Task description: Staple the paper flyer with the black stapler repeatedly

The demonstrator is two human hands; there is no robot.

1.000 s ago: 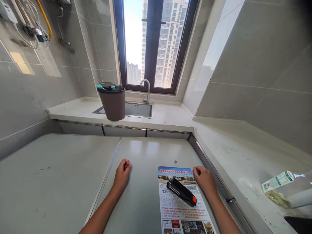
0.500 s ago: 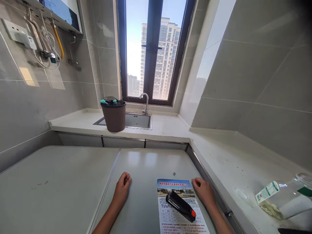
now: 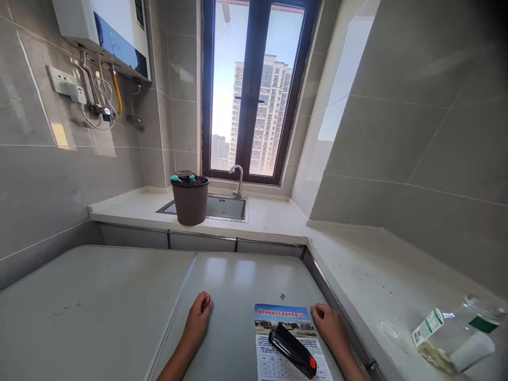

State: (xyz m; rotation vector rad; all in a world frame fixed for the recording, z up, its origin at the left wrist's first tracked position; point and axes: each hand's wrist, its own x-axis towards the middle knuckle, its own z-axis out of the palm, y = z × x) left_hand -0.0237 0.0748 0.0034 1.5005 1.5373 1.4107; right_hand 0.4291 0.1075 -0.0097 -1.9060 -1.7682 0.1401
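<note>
My left hand (image 3: 199, 313) rests on the pale folding table (image 3: 228, 338), its fingers curled closed with nothing showing in them. My right hand (image 3: 327, 321) is also curled, by the upper right edge of a printed flyer (image 3: 264, 346). Whether it touches the paper I cannot tell. Across the flyer lies a black stapler (image 3: 292, 351), its red end pointing to the lower right and neither hand on it. Just beyond the flyer's top edge are small staples (image 3: 282, 296).
A brown bucket (image 3: 190, 203) with a black liner stands on the counter before the sink (image 3: 226, 207) and faucet (image 3: 239, 182). On the right counter (image 3: 357, 259) are a clear glass jar (image 3: 456, 344) and a small white-green box (image 3: 427, 327). A water heater (image 3: 115, 37) hangs at left.
The camera view has tilted upward, so the whole scene sits lower in the picture. Both hands, the stapler and the flyer keep their places on the table.
</note>
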